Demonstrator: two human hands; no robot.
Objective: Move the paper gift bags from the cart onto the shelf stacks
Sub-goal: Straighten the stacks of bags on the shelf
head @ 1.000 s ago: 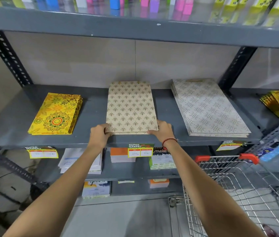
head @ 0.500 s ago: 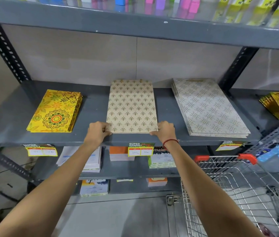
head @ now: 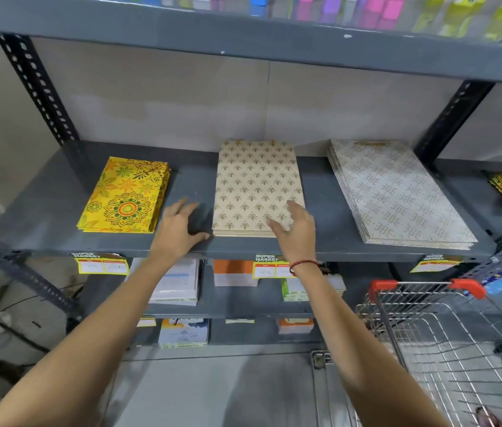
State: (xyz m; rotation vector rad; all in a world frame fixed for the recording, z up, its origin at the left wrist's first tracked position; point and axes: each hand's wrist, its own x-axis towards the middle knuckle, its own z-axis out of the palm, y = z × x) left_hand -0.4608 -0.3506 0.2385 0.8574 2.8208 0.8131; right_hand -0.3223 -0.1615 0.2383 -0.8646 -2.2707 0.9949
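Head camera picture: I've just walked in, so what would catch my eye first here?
Probably the bright yellow floral bag stack at the left of the grey shelf. Next, two bare hands with spread fingers at the beige patterned stack in the middle: the left hand beside its near left corner, the right hand over its near right corner. A wire cart with red handle ends stands lower right.

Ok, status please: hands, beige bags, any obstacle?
Left hand open, on shelf. Right hand open over beige bag stack. No obstacle seen.
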